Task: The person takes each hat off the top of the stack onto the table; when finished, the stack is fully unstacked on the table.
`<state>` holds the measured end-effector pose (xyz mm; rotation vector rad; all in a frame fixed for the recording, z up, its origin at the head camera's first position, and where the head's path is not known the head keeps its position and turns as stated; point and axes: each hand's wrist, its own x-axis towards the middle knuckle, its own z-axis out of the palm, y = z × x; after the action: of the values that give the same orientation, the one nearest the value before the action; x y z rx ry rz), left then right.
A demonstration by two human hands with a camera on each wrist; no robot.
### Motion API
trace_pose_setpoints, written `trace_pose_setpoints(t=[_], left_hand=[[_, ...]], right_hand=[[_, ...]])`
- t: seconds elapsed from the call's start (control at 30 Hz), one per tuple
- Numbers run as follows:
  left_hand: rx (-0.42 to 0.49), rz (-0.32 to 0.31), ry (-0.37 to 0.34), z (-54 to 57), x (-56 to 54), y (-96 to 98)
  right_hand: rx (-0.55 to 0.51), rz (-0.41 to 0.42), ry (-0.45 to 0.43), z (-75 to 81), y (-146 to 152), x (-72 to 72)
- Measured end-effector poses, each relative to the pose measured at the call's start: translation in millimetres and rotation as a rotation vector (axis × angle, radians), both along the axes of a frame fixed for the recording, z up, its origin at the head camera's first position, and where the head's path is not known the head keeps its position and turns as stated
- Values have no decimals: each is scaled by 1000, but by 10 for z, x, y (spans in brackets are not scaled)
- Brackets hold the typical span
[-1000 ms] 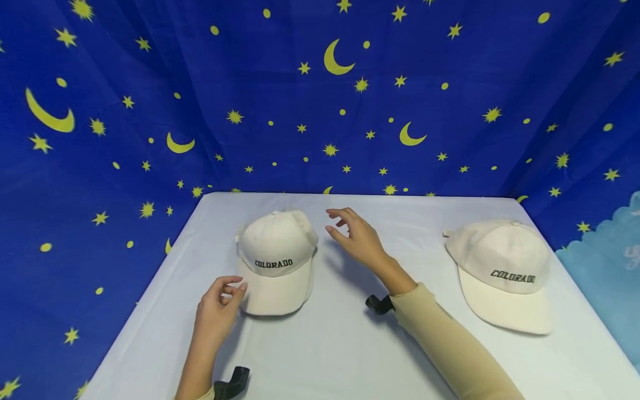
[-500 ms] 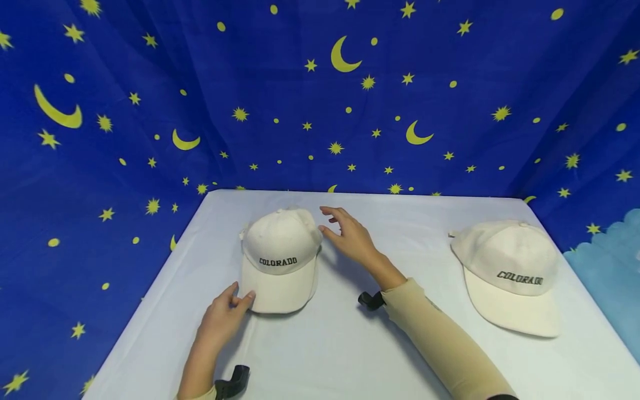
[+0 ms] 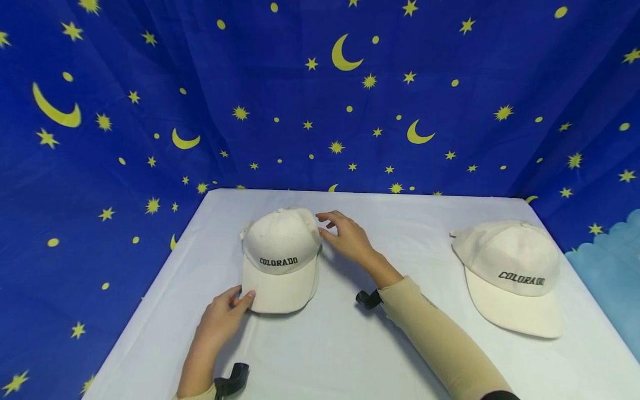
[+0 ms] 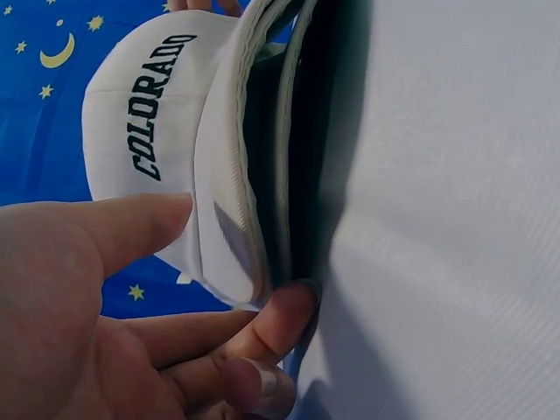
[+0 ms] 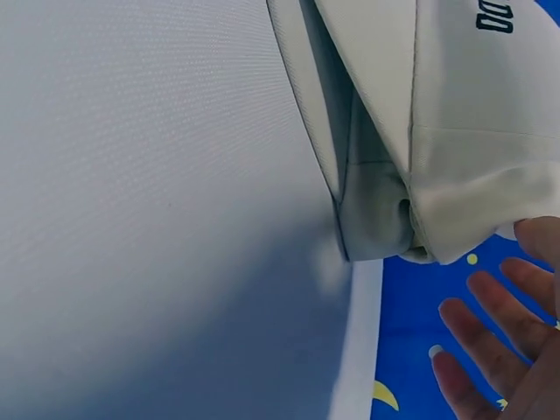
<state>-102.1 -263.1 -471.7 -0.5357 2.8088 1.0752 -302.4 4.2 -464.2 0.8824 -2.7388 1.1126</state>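
Note:
A cream cap [image 3: 280, 244] with dark "COLORADO" lettering sits on the left part of the white table. Beneath its brim [image 4: 232, 201] runs a second brim [image 4: 283, 157], so two caps are stacked. My left hand [image 3: 220, 319] is at the brim's left corner, thumb extended over the top and fingertips by the lower brim edge. A shadow lies on the brim below that thumb. My right hand [image 3: 347, 236] reaches to the crown's right side, its thumb tip right at the fabric [image 5: 490, 197] and its other fingers spread apart behind.
Another cream "COLORADO" cap [image 3: 510, 266] lies at the table's right side. Blue cloth [image 3: 300, 100] with yellow moons and stars hangs behind and on the left. Pale blue cloth [image 3: 605, 266] shows beyond the right edge.
Both hands have come nearer the stacked caps. My left thumb has moved over the brim's corner, and my right hand has shifted left to the crown. The caps stay on the table.

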Motion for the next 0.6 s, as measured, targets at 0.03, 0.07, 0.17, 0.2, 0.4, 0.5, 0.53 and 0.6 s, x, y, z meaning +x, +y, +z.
trace_pose_setpoints(t=[0.03,0.07,0.17,0.2,0.4,0.5,0.53,0.6], left_hand=[[-6,4,0,2,1,-9],[-10,6,0,3,2,-18],[-7,13,2,4,7,-46],[-4,16,-2,4,9,-54],[33,23,-46,19,16,-74],[55,22,-65,13,12,-79],[65,24,-70,8,11,-80],[90,28,-79,-4,8,-79]], right_hand=[[3,4,-4,-5,-2,-1],[4,10,-10,-9,-1,-1],[7,35,-29,-14,11,-1],[4,46,-36,-15,19,0],[-39,112,-74,-3,70,8],[-55,132,-77,0,74,12],[-57,137,-71,-4,68,11],[-56,141,-55,-7,55,15]])
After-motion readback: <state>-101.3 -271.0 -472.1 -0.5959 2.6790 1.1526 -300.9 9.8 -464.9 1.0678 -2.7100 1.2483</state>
